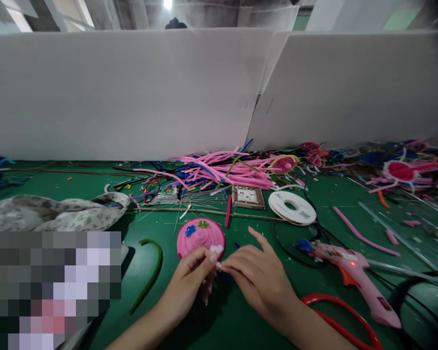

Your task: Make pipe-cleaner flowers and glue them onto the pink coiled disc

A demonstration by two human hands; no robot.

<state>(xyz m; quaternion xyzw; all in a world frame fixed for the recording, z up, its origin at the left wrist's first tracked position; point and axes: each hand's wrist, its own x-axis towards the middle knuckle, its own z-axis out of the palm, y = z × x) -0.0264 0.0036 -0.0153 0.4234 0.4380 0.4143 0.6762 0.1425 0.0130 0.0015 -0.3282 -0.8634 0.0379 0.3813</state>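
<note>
Close to the middle of the table, my left hand pinches a small white piece of pipe cleaner, looped at its upper end. The fingertips of my right hand close on the lower end of that same piece, with the index finger lifted. Just behind my left fingers lies a pink coiled disc of pipe cleaner, its lower edge partly hidden. On the disc sit a blue flower and a green flower. A bent green pipe cleaner rests left of my left hand.
To the right lie a pink hot glue gun with a lit light and red-handled scissors. Behind are a white ribbon spool, a small framed box of white beads and piled pink pipe cleaners. Patterned cloth lies left.
</note>
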